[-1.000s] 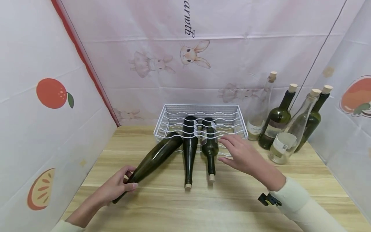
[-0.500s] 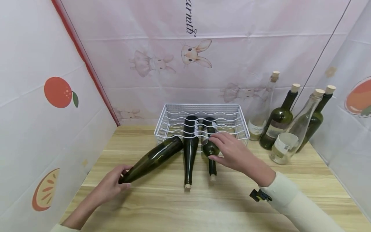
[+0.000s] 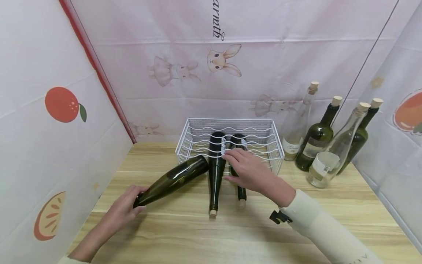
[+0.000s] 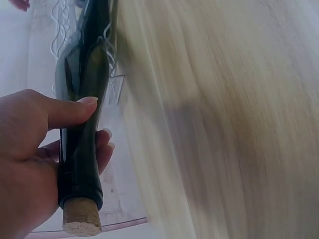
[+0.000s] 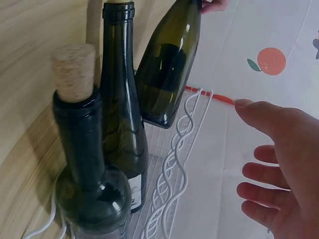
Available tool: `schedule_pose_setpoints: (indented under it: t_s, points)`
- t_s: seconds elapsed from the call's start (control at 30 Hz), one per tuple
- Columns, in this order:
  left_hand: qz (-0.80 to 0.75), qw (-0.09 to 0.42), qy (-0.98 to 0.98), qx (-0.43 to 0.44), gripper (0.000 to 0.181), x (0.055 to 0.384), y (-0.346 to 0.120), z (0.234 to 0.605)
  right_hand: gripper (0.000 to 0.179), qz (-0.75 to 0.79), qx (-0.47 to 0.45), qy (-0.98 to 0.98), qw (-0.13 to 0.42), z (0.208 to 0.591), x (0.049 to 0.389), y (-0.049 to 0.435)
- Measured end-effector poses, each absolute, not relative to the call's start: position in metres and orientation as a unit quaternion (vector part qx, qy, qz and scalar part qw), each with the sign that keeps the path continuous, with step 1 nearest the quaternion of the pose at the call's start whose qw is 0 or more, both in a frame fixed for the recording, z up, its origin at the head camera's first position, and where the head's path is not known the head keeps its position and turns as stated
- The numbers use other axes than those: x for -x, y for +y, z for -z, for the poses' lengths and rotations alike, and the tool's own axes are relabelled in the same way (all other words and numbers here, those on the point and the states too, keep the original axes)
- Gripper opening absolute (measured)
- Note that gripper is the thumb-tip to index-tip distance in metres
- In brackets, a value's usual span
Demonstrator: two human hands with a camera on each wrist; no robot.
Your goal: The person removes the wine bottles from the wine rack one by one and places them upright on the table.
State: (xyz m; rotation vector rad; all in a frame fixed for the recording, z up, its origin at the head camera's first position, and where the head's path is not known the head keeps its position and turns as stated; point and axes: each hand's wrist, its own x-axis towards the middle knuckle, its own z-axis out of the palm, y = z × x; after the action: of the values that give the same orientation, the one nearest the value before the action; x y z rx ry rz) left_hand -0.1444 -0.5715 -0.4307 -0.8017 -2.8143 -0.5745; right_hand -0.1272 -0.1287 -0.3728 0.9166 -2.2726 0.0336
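My left hand [image 3: 123, 207] grips a dark green wine bottle [image 3: 176, 179] by its neck. That bottle slants, its base at the front left edge of the white wire rack [image 3: 277, 143]. In the left wrist view, thumb and fingers wrap the neck just above the cork [image 4: 81, 216]. Two more corked bottles lie in the rack, necks toward me: a slender bottle [image 3: 215, 176] in the middle and a wider-shouldered bottle [image 3: 242, 192] to its right. Over these two is my right hand [image 3: 252, 170], fingers spread and holding nothing; it partly hides the wider one.
Several corked bottles stand upright right of the rack, among them a clear bottle [image 3: 324, 167] and a green bottle [image 3: 314, 141]. Behind the wooden table [image 3: 211, 242] hangs a pink printed cloth [image 3: 132, 73]. White cloth walls stand at both sides.
My right hand has moved left, from beside the rack's right bottle to over the two bottles. My left hand has drawn the slanted bottle's base back to the rack's front edge, raising the neck.
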Motion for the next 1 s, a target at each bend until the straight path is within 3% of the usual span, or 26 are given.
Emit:
schedule_pose_setpoints:
  t_s: [0.5,1.0]
  points:
    - [0.151,0.224,-0.908,0.32,0.074,0.149,-0.582,0.432,0.062,0.0,-0.382,-0.86,0.339,0.371,0.146,-0.165]
    - [0.139,0.277,-0.887,0.343,0.07,0.155,-0.587,0.429,0.072,0.042,-0.393,-0.877,0.272,0.371,0.167,-0.215]
